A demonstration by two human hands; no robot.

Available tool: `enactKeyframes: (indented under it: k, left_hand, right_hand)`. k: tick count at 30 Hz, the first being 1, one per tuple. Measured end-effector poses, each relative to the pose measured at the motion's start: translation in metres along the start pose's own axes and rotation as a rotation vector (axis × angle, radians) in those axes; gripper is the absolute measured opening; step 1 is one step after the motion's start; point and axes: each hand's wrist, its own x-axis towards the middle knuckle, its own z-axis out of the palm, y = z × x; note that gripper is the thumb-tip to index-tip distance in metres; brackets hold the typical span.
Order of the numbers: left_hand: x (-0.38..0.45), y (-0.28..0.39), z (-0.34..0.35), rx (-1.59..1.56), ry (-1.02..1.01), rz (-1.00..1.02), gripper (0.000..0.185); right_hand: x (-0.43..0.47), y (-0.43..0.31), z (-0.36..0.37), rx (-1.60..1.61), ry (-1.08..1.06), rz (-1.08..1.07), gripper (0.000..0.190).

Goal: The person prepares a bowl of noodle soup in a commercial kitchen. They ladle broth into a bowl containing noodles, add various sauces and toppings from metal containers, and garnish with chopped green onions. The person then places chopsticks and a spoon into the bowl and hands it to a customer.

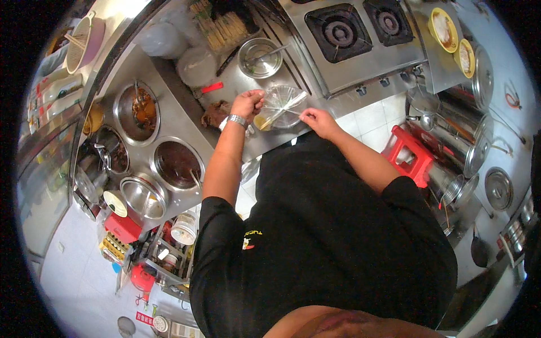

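A clear plastic bag (288, 100) is gathered in the middle, its loose top fanned out, over a round metal dish on the counter's front part. Something yellowish (264, 122) shows at the bag's lower left. My left hand (248, 104), with a metal watch on the wrist, pinches at the bag's left side. On the right, my right hand (319, 122) grips the end of a thin pale tie (292, 112) that runs to the gathered neck. Whether the left fingers hold the tie's other end is too small to tell.
Behind the bag stands a steel bowl (260, 58) with a utensil. A red-handled tool (212, 87) and brown food (216, 113) lie leftward. Round pots (177, 162) with dark contents are set in the left counter. Gas burners (338, 33) are at upper right; a red stool (408, 156) stands right.
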Motion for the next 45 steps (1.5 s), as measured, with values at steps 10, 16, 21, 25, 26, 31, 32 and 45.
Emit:
enactKeyframes:
  k: [10, 16, 21, 25, 26, 31, 32, 45]
  left_hand:
    - [-0.083, -0.038, 0.043, 0.359, 0.017, 0.504, 0.034]
    - [-0.107, -0.054, 0.08, 0.926, 0.273, 0.691, 0.035]
    - [-0.095, -0.049, 0.068, 0.926, 0.203, 0.733, 0.032]
    - [-0.073, -0.045, 0.047, 0.265, -0.083, 0.432, 0.034]
    - [-0.072, -0.038, 0.045, 0.152, -0.121, 0.332, 0.032]
    - [-0.048, -0.019, 0.01, 0.254, -0.268, -0.09, 0.016]
    - [-0.056, -0.009, 0.015, 0.365, -0.274, -0.081, 0.013]
    - [-0.284, 0.205, 0.095, 1.041, 0.059, 1.273, 0.019]
  right_hand:
    - [-0.014, -0.043, 0.006, 0.953, -0.194, 0.407, 0.023]
    - [-0.02, -0.096, 0.023, 1.537, -0.392, 0.466, 0.022]
    - [-0.015, -0.09, 0.018, 0.866, -0.171, 0.102, 0.024]
    - [0.011, -0.064, 0.016, 0.393, -0.138, -0.317, 0.053]
    - [0.019, -0.055, 0.02, 0.426, -0.22, -0.309, 0.054]
    - [0.026, -0.091, 0.011, -0.626, -0.306, -0.593, 0.042]
    - [0.012, -0.134, 0.003, -0.714, -0.448, -0.509, 0.038]
    - [-0.041, -0.432, -0.078, -0.013, -0.578, -0.67, 0.024]
